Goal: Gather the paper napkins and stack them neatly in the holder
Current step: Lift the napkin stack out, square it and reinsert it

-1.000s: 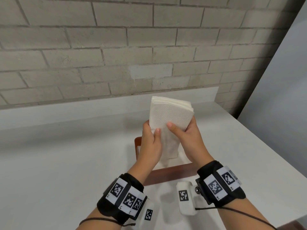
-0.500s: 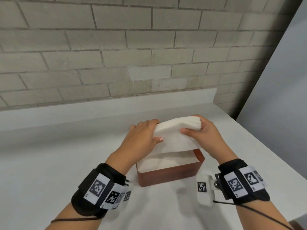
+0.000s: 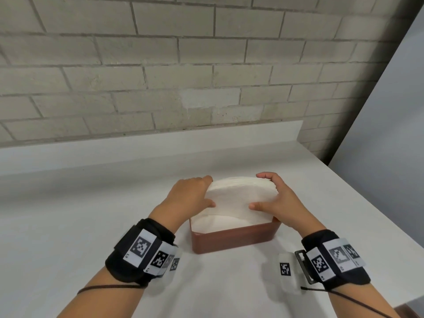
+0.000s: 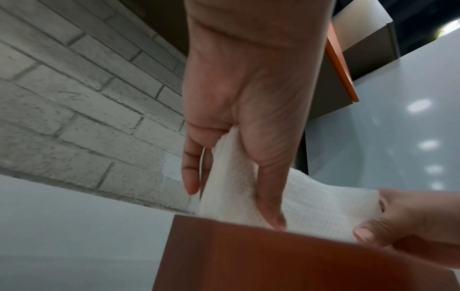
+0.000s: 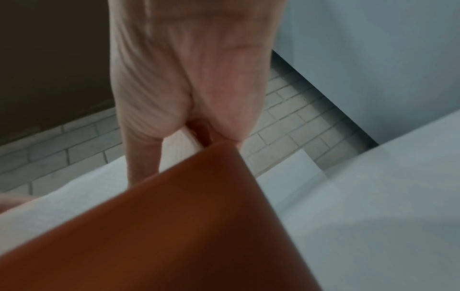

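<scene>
Your left hand point(image 3: 191, 196) and right hand point(image 3: 278, 200) each grip an end of the napkin stack point(image 3: 238, 198), bowed over the brown holder point(image 3: 234, 239) on the tabletop point(image 3: 68, 226); seating it flat remains.

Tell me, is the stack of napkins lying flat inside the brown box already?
No, both hands hold the napkins bowed above the box.

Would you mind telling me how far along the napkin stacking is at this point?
Done: some napkins already lie in the brown holder. In hand: the left hand and right hand grip a bowed napkin stack by its ends, right over the opening. Left: lowering it in and squaring it flat.
</scene>
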